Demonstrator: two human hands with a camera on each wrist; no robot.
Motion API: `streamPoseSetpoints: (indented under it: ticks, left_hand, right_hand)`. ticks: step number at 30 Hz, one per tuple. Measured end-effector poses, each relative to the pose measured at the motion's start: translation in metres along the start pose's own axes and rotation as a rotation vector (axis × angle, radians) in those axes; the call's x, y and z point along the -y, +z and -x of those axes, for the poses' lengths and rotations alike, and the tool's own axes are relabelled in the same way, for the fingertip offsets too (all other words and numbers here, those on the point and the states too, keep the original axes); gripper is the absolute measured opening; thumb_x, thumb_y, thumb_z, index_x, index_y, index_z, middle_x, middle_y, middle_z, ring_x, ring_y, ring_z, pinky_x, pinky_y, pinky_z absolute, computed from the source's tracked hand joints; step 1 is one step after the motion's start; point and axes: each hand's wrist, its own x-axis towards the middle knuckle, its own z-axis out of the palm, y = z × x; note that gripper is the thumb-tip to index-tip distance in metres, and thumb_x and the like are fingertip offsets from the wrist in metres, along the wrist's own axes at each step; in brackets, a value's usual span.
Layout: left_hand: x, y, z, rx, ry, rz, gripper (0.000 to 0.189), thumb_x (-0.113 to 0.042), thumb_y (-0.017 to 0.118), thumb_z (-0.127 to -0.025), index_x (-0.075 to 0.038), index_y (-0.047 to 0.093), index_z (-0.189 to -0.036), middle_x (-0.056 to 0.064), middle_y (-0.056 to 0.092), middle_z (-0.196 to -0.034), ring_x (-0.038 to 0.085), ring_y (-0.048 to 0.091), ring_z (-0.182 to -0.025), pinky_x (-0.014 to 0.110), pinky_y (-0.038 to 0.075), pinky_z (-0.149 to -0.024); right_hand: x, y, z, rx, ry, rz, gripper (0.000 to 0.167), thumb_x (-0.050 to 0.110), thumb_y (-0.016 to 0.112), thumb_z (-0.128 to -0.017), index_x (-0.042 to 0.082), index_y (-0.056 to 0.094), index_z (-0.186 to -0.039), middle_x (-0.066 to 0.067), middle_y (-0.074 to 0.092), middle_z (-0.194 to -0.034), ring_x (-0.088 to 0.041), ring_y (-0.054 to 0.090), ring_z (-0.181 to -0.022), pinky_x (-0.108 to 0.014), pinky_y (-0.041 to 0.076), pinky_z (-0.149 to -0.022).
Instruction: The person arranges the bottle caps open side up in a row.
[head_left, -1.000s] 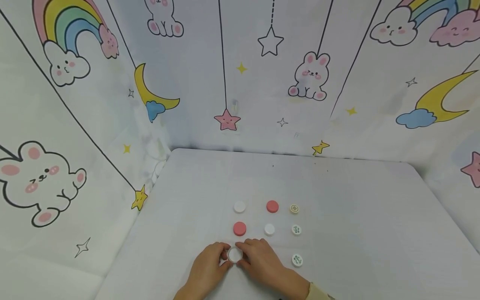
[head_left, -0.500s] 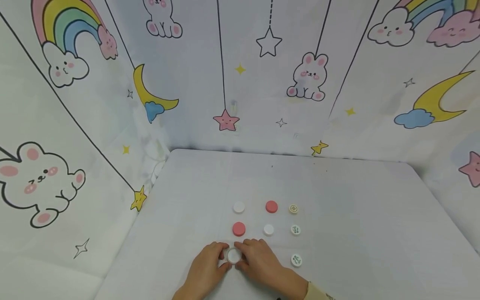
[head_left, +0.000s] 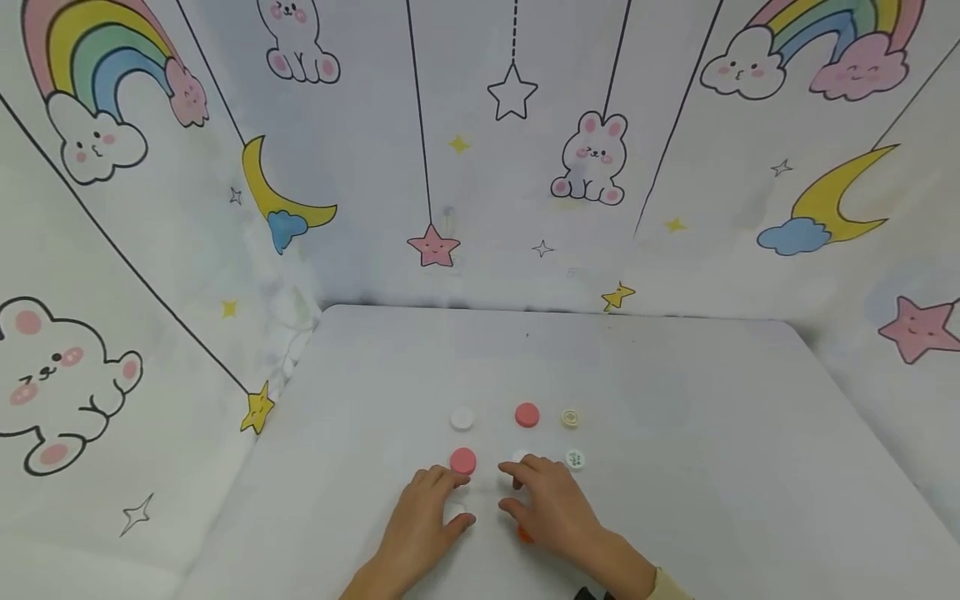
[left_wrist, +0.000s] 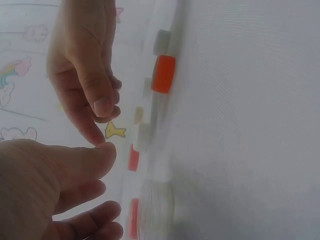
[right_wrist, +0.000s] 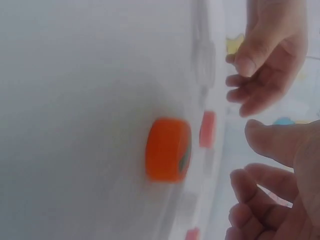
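Note:
In the head view my left hand (head_left: 423, 521) is held with fingers apart and holds nothing. Partly behind it lies a round white, clear-rimmed piece (head_left: 456, 507), which shows as a clear-sided disc (left_wrist: 156, 210) in the left wrist view. A red disc (head_left: 462, 461) lies by its fingertips. My right hand (head_left: 555, 508) hovers with fingers loosely bent and nothing between them. Under it an orange piece (head_left: 525, 535) is mostly hidden; the right wrist view shows this orange piece (right_wrist: 167, 150) with a green mark on its face. A white disc (head_left: 520, 456) is partly covered by the fingers.
Farther back on the white table (head_left: 675, 433) lie a white disc (head_left: 462, 418), a red disc (head_left: 527, 415) and a small yellowish patterned piece (head_left: 570, 418). A white piece with green marks (head_left: 575, 460) lies beside my right hand. A cartoon-printed cloth (head_left: 360, 167) surrounds the table.
Both hands have let go of the round white, clear-rimmed piece and drawn apart, the right one moving rightward. The orange piece now shows under the right hand. The head view has shifted slightly.

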Motion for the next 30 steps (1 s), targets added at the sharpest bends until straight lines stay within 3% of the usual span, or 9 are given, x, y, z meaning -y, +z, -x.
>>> streamPoseSetpoints:
  ticks: [10,17,25,30]
  left_hand:
    - [-0.019,0.016,-0.01,0.131,0.03,0.029,0.034,-0.025,0.083,-0.076,-0.017,0.067,-0.106,-0.008,0.059,-0.102,0.013,0.055,-0.097,0.035,0.045,-0.081]
    - [-0.023,0.03,-0.012,0.122,0.068,-0.003,0.034,-0.027,0.084,-0.075,-0.019,0.067,-0.103,-0.01,0.06,-0.099,0.013,0.054,-0.098,0.032,0.041,-0.079]
    - [-0.025,0.037,-0.012,0.117,0.122,-0.019,0.034,-0.027,0.084,-0.073,-0.019,0.068,-0.102,-0.008,0.061,-0.096,0.013,0.052,-0.094,0.033,0.04,-0.081]
    - [-0.03,0.041,-0.014,0.147,0.127,-0.04,0.033,-0.026,0.083,-0.073,-0.019,0.068,-0.101,-0.01,0.059,-0.095,0.012,0.05,-0.093,0.036,0.04,-0.086]
  right_hand:
    - [-0.016,-0.009,0.015,0.063,0.067,0.001,0.034,0.029,0.082,-0.076,0.015,0.073,-0.106,0.016,0.058,-0.077,-0.004,0.051,-0.072,-0.028,0.045,-0.068]
    - [-0.024,-0.008,0.027,0.042,0.05,0.041,0.032,0.034,0.083,-0.075,0.017,0.074,-0.1,0.018,0.057,-0.075,-0.001,0.05,-0.069,-0.03,0.044,-0.069]
    - [-0.025,-0.008,0.039,-0.026,0.006,0.057,0.029,0.027,0.085,-0.071,0.017,0.075,-0.096,0.017,0.058,-0.077,-0.004,0.053,-0.074,-0.032,0.043,-0.072]
    - [-0.027,-0.006,0.045,-0.025,0.003,0.064,0.027,0.026,0.086,-0.07,0.018,0.075,-0.094,0.016,0.059,-0.081,-0.007,0.054,-0.078,-0.037,0.044,-0.078]
